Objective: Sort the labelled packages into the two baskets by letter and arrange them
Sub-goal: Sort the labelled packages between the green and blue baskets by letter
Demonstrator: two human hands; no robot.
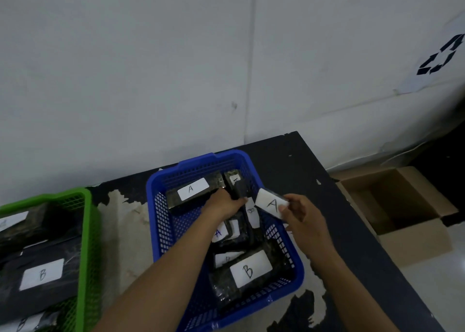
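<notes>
An A pack (270, 203) is pinched by the right hand (303, 217) over the right rim of the blue basket (157, 221). A dark pack (240, 190) inside is gripped by the left hand (224, 204). The green basket (86, 231) is set at the left edge of the bench (289, 160).

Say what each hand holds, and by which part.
Right hand pinches the A package by its right end. Left hand grips a dark package by its lower end.

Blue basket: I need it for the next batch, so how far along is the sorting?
Done: the green basket holds B packages. In hand: the right hand pinches an A package over the blue basket; the left hand grips a dark package inside it. Left: the large B package there must go to green.
</notes>
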